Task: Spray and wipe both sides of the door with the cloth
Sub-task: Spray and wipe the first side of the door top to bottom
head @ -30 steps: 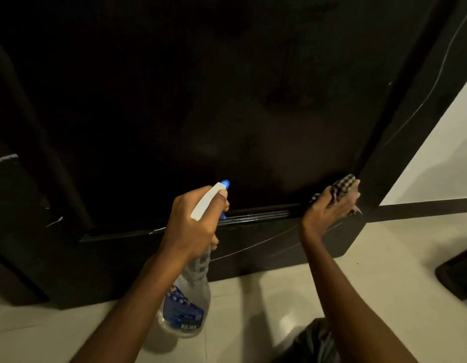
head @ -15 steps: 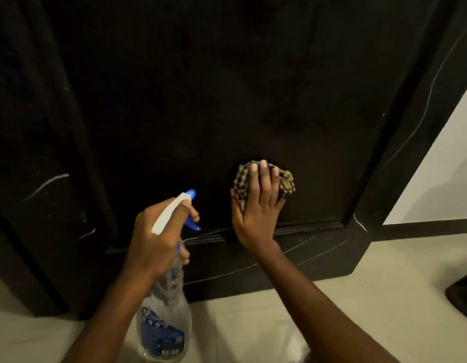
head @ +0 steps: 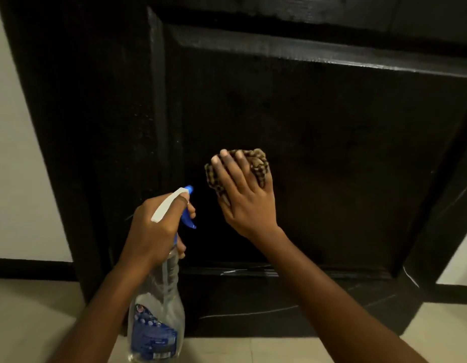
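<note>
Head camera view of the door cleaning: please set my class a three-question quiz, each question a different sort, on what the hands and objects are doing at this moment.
1. True or false: the left hand grips the spray bottle just below its trigger head.
2. Multiple choice: the right hand presses the cloth against
A) the floor tiles
B) the door
C) the white wall
3. Fill in: the tip of the nozzle is coloured ____.

Key: 1 true; 2 B; 3 blue.
</note>
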`<state>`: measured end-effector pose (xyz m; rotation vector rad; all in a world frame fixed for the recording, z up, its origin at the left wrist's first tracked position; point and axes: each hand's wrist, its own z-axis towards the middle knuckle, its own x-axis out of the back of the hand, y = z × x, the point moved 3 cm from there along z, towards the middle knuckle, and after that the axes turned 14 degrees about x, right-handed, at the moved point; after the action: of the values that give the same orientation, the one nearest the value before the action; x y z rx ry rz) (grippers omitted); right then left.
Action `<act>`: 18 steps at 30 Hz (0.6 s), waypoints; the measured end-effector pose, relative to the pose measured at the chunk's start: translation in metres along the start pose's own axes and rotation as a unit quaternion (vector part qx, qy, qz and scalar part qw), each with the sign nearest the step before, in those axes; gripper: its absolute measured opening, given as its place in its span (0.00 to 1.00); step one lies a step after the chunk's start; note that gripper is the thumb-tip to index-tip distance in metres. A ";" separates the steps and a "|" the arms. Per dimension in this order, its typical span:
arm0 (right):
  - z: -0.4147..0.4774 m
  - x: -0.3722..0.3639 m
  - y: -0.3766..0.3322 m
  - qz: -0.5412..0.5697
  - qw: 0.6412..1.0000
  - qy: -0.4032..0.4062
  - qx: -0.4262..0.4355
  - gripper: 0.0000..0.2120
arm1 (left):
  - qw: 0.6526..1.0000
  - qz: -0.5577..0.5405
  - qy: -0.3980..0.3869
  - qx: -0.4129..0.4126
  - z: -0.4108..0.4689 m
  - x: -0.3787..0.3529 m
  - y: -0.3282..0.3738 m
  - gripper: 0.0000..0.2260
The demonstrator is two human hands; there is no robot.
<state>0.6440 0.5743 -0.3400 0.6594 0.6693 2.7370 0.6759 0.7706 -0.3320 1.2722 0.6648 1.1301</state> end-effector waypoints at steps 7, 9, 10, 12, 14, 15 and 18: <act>0.075 0.014 0.008 -0.007 0.994 0.064 -0.091 0.32 | 1.000 -0.012 0.020 0.018 0.021 0.044 0.023 0.20; 0.103 0.017 0.008 0.013 0.992 0.075 -0.103 0.31 | 0.999 -0.011 0.028 0.016 0.028 0.057 0.031 0.20; 0.114 0.018 0.008 0.019 0.992 0.078 -0.101 0.31 | 0.999 -0.010 0.032 0.012 0.031 0.063 0.035 0.20; 0.132 0.020 0.008 0.018 0.992 0.082 -0.089 0.31 | 0.999 -0.007 0.042 0.005 0.036 0.075 0.043 0.20; 0.143 0.022 0.008 0.015 0.993 0.087 -0.079 0.31 | 0.999 -0.002 0.050 -0.003 0.041 0.088 0.049 0.20; 0.148 0.022 0.009 0.018 0.993 0.089 -0.079 0.31 | 0.999 -0.001 0.053 -0.004 0.043 0.094 0.052 0.20; 0.157 0.023 0.010 0.031 0.991 0.094 -0.092 0.31 | 0.998 -0.003 0.062 0.002 0.048 0.111 0.059 0.21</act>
<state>0.6986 0.6325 -0.2022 0.3906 0.4320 2.8977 0.7409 0.8482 -0.2436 1.2102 0.7638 1.2106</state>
